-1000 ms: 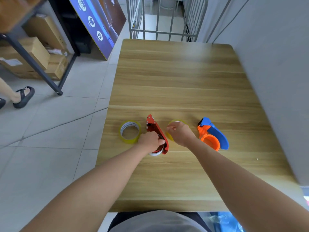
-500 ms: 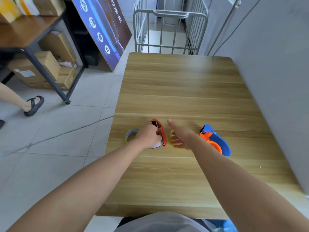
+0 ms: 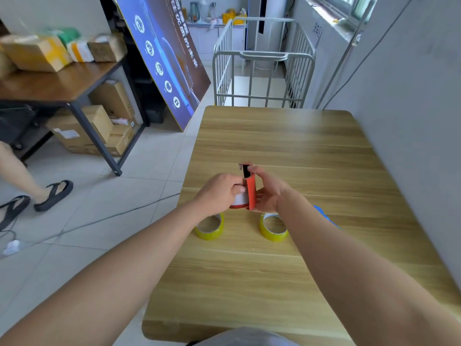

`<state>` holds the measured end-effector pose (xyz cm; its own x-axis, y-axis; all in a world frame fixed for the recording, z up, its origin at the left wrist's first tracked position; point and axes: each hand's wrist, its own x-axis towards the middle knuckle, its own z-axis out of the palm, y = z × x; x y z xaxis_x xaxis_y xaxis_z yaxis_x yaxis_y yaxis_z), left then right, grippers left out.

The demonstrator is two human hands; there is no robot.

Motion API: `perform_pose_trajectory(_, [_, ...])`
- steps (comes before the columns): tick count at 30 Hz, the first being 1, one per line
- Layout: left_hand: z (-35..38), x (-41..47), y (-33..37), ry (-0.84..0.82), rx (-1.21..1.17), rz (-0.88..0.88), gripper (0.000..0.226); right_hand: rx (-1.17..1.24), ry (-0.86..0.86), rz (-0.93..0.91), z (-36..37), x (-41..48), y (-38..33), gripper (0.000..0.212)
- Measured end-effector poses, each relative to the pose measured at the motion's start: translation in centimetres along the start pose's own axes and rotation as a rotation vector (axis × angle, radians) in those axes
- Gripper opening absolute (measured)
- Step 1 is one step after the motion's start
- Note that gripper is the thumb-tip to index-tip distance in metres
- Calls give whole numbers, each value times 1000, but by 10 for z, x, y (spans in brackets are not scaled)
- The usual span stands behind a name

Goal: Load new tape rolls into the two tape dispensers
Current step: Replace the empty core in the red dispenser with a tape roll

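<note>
Once the dispenser (image 3: 251, 193) was lifted, the left hand (image 3: 217, 193) and right hand (image 3: 272, 193) both gripped it; rolls (image 3: 209, 234) lay beneath, unloaded.

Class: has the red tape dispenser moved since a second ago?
Yes. The red tape dispenser has risen off the table; left hand and right hand hold it above the two yellow rolls.

Light wood-grain table (image 3: 274, 136) hugged the plain grey wall (image 3: 411, 121) on its right. White metal cage trolley (image 3: 262, 56) stood beyond its far end. Pale tiled floor (image 3: 99, 233) and a leaning blue poster board (image 3: 164, 58) lay to its left.
</note>
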<state>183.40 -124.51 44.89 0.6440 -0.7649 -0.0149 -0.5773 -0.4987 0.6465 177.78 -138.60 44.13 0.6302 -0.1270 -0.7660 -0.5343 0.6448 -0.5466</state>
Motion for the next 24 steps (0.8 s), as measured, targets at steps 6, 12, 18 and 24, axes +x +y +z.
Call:
perform_pose_trajectory(6, [-9, -2, -3, 29, -113, -60, 15, -82, -32, -73, -10, -8, -6, 40])
perform_pose_trajectory(12, [-6, -3, -1, 162, -265, -101, 14, -116, -83, -216, -10, -13, -6, 27])
perform_pose_trajectory(18, [6, -2, 2, 338, -354, -143, 14, -307, 22, -359, -1, -21, -9, 21])
perform_pose_trajectory(24, [-5, 7, -7, 464, -587, -299, 21, -400, 309, -461, -6, -18, -6, 63])
